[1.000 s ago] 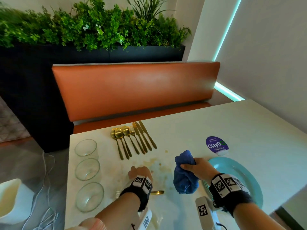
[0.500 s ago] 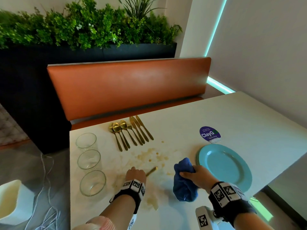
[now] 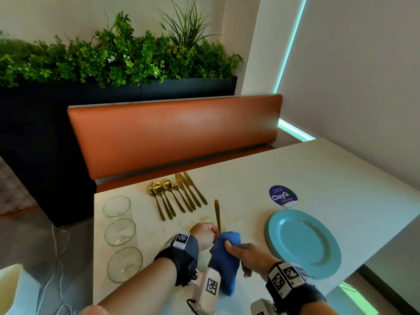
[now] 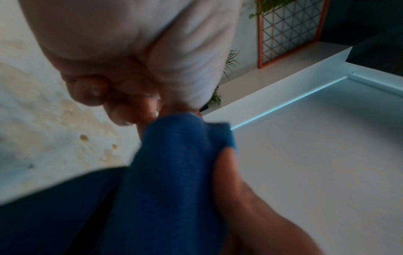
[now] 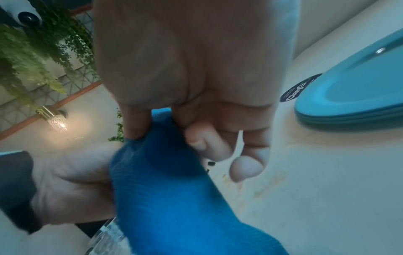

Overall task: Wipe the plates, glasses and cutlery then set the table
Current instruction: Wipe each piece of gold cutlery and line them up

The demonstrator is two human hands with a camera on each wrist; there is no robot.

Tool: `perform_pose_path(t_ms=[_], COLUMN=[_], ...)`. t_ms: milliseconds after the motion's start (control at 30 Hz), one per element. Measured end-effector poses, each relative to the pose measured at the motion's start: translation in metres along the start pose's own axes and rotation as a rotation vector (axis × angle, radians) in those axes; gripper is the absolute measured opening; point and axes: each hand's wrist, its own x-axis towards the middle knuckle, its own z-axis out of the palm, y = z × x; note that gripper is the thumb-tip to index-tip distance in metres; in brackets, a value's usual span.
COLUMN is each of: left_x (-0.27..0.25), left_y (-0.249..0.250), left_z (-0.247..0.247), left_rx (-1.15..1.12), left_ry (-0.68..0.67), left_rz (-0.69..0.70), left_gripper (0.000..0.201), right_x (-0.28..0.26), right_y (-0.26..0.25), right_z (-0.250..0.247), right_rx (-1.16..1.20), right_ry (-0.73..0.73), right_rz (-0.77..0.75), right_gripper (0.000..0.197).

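Stained table, gold handle only overhead, cloth everywhere

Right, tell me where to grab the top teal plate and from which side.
Take the top teal plate by its near rim, coming from the table edge nearest you. It lies flat on a stack, so probably a thumb on top and fingers under the lip.

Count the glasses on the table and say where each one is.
3, in a column along the table's left edge: far glass, middle glass, near glass. All stand upright, left of the cutlery. None seems hidden.
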Motion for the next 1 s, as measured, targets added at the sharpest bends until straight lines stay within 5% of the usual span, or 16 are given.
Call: perform_pose_path(t_ms=[167,333,500,600,733,800,867,900,1000], left_x=[-0.006,-0.010,-0.012,-0.015,-0.023,-0.018,-0.016,-0.018,-0.024], left_y=[-0.003,-0.002,0.002,0.002,0.007,0.009,0.014,0.018,0.027], left_z=[0.006,-0.003,-0.012,-0.015,-0.040,-0.060,-0.078,-0.083,-0.086], left_rx=[-0.131,-0.216,-0.261,-0.265,-0.238,-0.126,0.102,0.276,0.873], left_ry=[-0.012,0.047,0.078,0.127,0.025,0.019,0.050,0.054,0.023], left_rz=[0.017,0.022,0.069,0.079,0.055,0.004,0.058,0.115,0.292], left_gripper=[0.033,0.033,0.026,0.025,0.018,0.070,0.098,0.095,0.042], right_x=[0.004,0.002,-0.001,-0.004,-0.013,-0.019,-0.024,-0.025,-0.023], right_y=[-0.005,-0.009,-0.013,-0.017,-0.021,-0.022,-0.021,-0.021,-0.022], right_z=[0.021,0.030,0.036,0.026,0.002,-0.010,-0.019,-0.022,-0.032], right_rx=[0.092,0.039,0.211,0.124,-0.097,-0.208,-0.304,-0.353,-0.391], right_ry=[0.084,0.144,0.174,0.197,0.195,0.191,0.163,0.152,0.135], right_rz=[-0.038,0.018,-0.035,-0.086,-0.116,-0.121,-0.126,-0.121,-0.109], right_gripper=[0.013,0.027,0.013,0.012,0.018,0.017,0.015,0.014,0.015])
